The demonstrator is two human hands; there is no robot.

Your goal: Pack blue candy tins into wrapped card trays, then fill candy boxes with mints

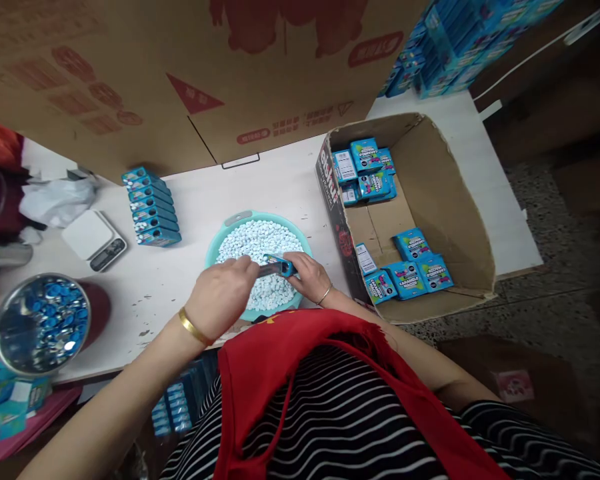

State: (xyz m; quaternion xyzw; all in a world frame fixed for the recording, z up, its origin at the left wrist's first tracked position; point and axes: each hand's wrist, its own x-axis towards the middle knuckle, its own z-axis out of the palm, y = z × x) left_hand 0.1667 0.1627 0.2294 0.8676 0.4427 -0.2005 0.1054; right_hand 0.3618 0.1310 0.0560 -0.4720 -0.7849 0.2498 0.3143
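A turquoise basin (219, 235) filled with small pale-blue candies (263, 238) stands in front of me. Above it my left hand (223, 290), with a gold bangle at the wrist, is closed around a greyish metal scoop (267, 269), mostly covered by the fingers. The scoop's end meets the small blue candy box (286, 268) that my right hand (307, 277) grips at the basin's right side. The box lies tilted toward the scoop, and its inside cannot be made out.
Right of the basin stands an open cardboard carton (447, 200) with several blue candy boxes inside. A row of blue boxes (153, 208), a white scale (94, 239) and a metal pot (43, 323) of blue-and-silver pieces are at left. A large carton (145, 87) stands behind.
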